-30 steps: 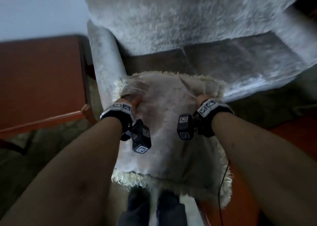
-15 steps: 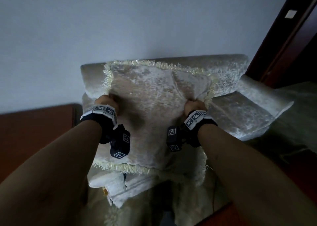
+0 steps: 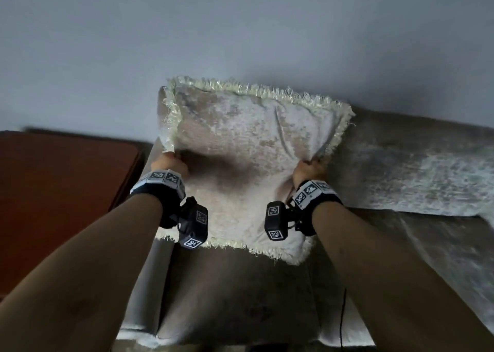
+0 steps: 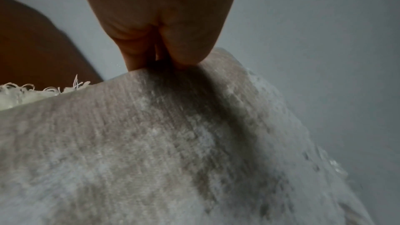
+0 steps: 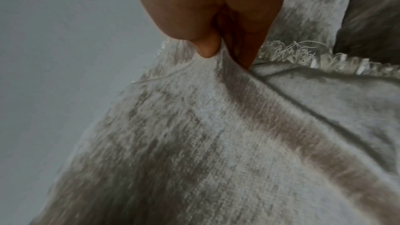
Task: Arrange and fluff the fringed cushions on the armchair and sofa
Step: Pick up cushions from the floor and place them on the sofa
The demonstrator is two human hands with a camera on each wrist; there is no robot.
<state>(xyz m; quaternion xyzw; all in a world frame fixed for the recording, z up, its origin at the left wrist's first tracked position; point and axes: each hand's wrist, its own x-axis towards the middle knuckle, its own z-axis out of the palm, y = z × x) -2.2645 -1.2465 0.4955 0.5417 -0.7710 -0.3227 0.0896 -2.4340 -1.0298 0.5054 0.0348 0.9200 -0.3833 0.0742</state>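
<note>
Two bare forearms are reaching forward, each wearing a dark wrist strap with a small black camera. The left hand point(image 3: 171, 163) is gripping the left edge of a pale fringed cushion point(image 3: 248, 151), its fingers point(image 4: 138, 47) curling tightly into the velvety fabric. The right hand point(image 3: 310, 170) is pinching the cushion's right edge, thumb and fingers point(image 5: 205, 47) closing on a fold beside the fringe. The cushion is hanging upright between the hands, above the seat of a grey-beige armchair point(image 3: 235, 298) and in front of its backrest. Left of the armchair a reddish-brown wooden table point(image 3: 61, 191) is standing. Beyond the armchair a plain grey wall point(image 3: 240, 31) is filling the background.
</note>
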